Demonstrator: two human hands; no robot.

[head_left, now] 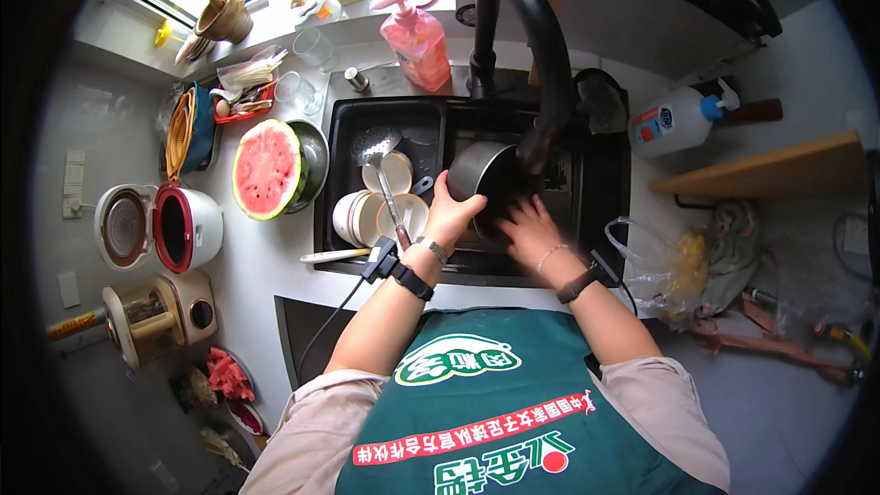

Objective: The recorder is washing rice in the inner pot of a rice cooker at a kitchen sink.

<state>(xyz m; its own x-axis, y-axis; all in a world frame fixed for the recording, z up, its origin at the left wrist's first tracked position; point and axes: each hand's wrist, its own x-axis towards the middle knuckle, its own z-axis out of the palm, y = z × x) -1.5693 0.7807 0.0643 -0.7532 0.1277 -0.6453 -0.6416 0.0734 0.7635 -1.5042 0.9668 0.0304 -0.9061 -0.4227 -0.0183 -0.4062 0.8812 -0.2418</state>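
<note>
My left hand (450,213) grips the rim of a metal pot (474,168), which is tilted on its side over the right basin of a black double sink (598,240). Blurred, my right hand (536,234) is at the pot's mouth with its fingers spread; whether it holds anything cannot be told. A black gooseneck faucet (550,48) arches over the pot. In the left basin, white bowls (354,218) and a metal skimmer (378,148) lie together, the skimmer's handle slanting across the bowls.
Left of the sink, a cut watermelon half (268,168) leans by a metal bowl (313,158). A pink pump bottle (416,45) and glass cups (295,91) stand behind. An open rice cooker (199,227) is farther left. On the right are a white pump bottle (670,122) and a wooden board (763,168).
</note>
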